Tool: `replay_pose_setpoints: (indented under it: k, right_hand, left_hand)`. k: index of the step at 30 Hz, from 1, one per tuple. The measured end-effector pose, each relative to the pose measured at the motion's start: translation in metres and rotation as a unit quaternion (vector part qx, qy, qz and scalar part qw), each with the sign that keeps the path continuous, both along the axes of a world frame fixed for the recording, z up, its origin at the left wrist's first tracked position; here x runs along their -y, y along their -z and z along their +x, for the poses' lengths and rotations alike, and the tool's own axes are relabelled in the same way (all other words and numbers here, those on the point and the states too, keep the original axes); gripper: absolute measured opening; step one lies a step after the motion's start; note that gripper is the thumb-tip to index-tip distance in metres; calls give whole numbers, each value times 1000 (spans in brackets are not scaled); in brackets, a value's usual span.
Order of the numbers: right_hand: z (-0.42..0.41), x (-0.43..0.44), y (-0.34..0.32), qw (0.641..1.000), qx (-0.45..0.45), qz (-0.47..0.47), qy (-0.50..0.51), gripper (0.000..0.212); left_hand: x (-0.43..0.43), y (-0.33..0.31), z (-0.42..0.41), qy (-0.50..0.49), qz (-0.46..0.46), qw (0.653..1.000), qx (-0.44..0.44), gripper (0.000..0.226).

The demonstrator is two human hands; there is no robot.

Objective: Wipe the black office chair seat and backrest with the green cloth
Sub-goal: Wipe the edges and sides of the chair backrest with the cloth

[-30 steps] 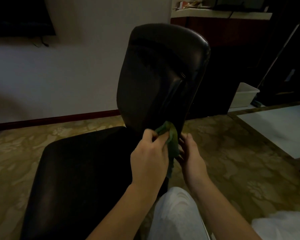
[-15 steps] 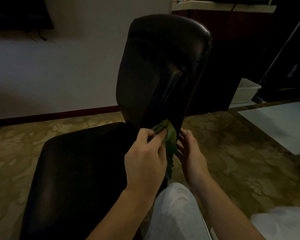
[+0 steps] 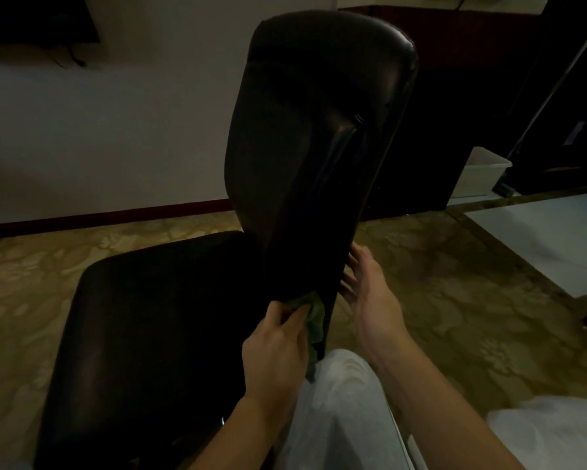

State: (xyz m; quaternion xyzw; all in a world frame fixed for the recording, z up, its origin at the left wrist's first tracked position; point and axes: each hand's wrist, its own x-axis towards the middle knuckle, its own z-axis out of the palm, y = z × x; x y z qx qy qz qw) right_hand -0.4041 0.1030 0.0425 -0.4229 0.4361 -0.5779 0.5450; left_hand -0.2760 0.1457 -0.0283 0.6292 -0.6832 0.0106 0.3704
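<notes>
Left hand (image 3: 274, 347) is gripping the green cloth (image 3: 314, 315), fingers curled around it, pressing it against the lower right edge of the backrest (image 3: 312, 130), just above where it meets the seat (image 3: 149, 317). The cloth's loose end is hanging down toward the person's white-trousered knee (image 3: 336, 401). Right hand (image 3: 370, 290) is holding nothing, fingers spread and mostly straight, touching the rear side of the backrest edge; fingertips are partly hidden behind it.

Black chair is standing on a tan floral-patterned floor (image 3: 455, 293), seat to the left, backrest upright at centre and catching a dull shine. Room is looking dim. Pale wall (image 3: 132, 130) with a dark red baseboard (image 3: 115, 217) is running along the far left, a dark screen (image 3: 30, 18) hanging at top left. Dark cabinet (image 3: 461, 96) is standing far right, white bin (image 3: 482, 173) beside it, and a pale flat panel (image 3: 539, 239) is lying at right.
</notes>
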Motion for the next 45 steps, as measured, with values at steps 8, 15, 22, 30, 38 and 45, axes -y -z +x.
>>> replay_pose_setpoints:
  k: [8, 15, 22, 30, 38, 45]
  right_hand:
    - [0, -2, 2, 1000, -1, -14, 0, 37]
    - [-2, 2, 0, 1000, 12, 3, -15, 35]
    - [-1, -1, 3, 1000, -1, -9, -4, 34]
    - [-1, 1, 0, 1000, 9, -3, -9, 37]
    - [-5, 2, 2, 999, 25, 1, -24, 35]
    - [-2, 3, 8, 1000, 15, -11, -9, 36]
  left_hand:
    - [12, -48, -7, 18, -95, 994, -49, 25]
    - [7, 19, -5, -7, -3, 999, 31, 28]
    - [1, -27, 6, -22, -134, 984, -115, 28]
    - [14, -20, -9, 7, -46, 998, -49, 23]
    - [-7, 53, 9, -48, 58, 997, -30, 27]
    - [-4, -3, 2, -29, -72, 990, -118, 29]
